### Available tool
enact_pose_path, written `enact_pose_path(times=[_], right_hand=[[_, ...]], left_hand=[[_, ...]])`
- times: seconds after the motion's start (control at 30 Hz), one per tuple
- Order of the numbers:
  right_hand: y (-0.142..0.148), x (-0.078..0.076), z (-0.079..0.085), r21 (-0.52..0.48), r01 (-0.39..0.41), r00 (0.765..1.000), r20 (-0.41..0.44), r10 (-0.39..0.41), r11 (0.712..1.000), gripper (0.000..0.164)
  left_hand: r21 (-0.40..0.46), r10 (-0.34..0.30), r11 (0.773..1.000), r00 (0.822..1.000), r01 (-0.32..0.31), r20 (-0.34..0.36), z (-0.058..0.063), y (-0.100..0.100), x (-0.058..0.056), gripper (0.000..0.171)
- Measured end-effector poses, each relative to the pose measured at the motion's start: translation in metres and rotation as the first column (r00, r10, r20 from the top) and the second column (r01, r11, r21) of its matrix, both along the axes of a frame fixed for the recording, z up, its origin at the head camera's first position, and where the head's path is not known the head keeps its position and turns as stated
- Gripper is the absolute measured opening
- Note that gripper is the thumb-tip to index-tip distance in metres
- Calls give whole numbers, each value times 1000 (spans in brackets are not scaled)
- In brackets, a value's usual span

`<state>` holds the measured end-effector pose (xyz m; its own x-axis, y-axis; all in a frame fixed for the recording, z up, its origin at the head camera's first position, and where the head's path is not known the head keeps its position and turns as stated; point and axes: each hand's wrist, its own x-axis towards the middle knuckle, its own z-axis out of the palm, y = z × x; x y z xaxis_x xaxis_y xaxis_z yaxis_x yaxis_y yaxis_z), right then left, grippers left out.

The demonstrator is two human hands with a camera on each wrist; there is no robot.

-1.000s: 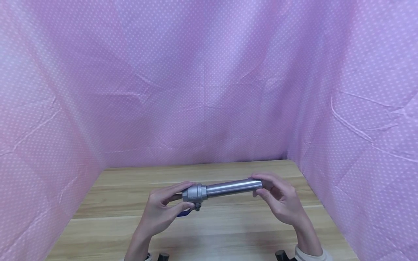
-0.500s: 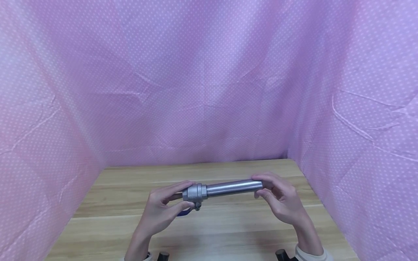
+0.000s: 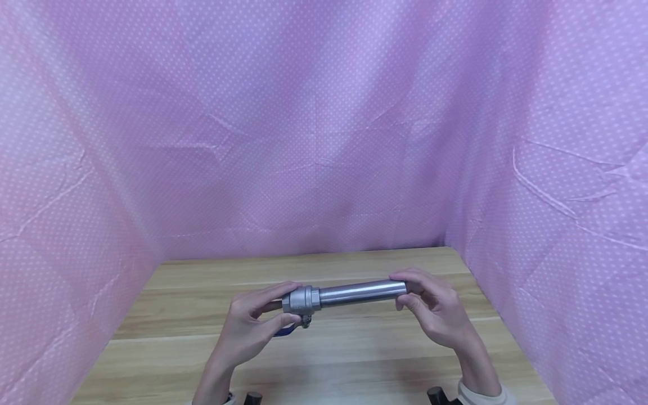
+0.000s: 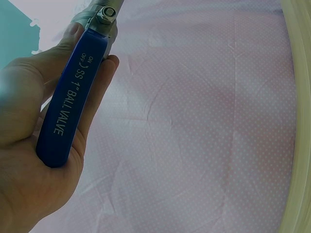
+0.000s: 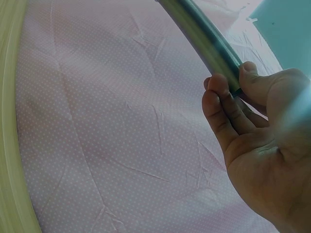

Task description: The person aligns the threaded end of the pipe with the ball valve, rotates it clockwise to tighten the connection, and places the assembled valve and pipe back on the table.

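Note:
A silver ball valve [image 3: 301, 300] joins end to end with a shiny steel pipe [image 3: 363, 292], and the two are held above the table, the pipe's right end slightly higher in the head view. My left hand [image 3: 248, 326] grips the valve body between thumb and fingers. In the left wrist view the valve's blue lever [image 4: 73, 97], lettered "SS 1" BALL VALVE", runs back over the palm beneath a nut [image 4: 106, 15]. With thumb and fingertips my right hand [image 3: 437, 309] pinches the pipe's free end, also seen in the right wrist view.
Below the hands lies a light wood-grain table [image 3: 202, 349]. Pink dotted cloth [image 3: 314, 140] hangs at the back and along both sides. Two black cylindrical pieces [image 3: 253, 398] show at the bottom edge near the wrists.

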<state>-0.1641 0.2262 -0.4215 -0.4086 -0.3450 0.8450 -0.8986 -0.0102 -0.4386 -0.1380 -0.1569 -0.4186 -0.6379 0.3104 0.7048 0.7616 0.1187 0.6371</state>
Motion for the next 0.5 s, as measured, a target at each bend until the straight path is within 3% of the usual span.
enact_pose_path(times=[0.5], right_hand=[[1,0,-1,23,-1,1000,18,1,1000,30]], left_hand=[[4,-15,1000,1000,15,-6,-1,1,0,59]])
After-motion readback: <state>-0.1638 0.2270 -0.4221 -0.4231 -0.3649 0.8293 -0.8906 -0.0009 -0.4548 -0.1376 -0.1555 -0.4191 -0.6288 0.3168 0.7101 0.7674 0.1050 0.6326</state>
